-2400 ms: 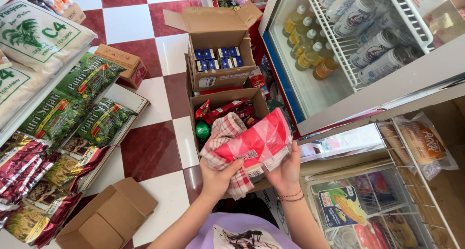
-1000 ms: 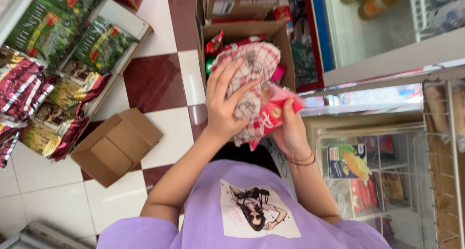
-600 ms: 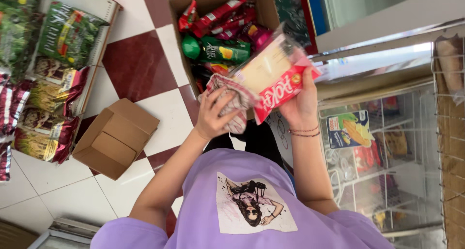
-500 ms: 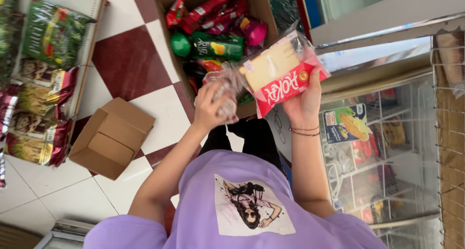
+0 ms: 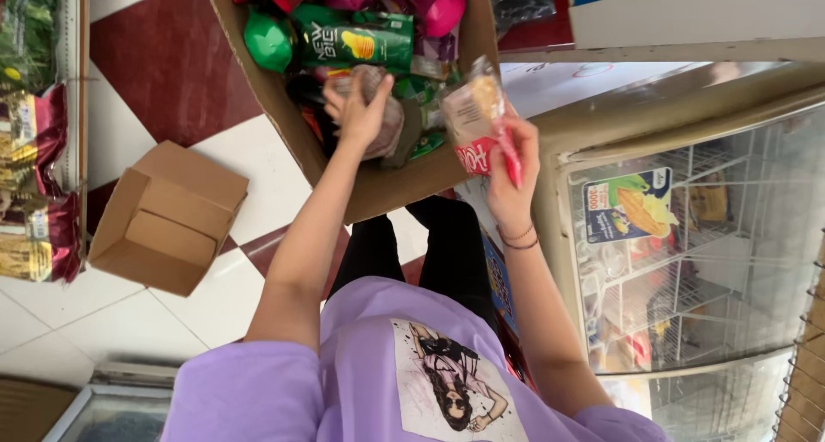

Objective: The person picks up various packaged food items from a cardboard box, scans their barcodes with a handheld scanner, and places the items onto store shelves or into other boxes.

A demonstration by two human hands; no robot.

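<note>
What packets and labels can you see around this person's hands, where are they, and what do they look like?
Snack packet: in the right hand, clear with a red band.
Green bag: lying in the cardboard box, above the left hand.
Sticker: on the freezer lid, rectangular, blue and yellow.
Dark red packets: left edge, stacked.

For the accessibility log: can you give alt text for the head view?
Seen from above, a person in a purple shirt holds a red-and-clear snack packet in the right hand, while the left hand reaches into an open cardboard box of colourful snack packs. A smaller empty cardboard box sits on the checkered floor.
</note>
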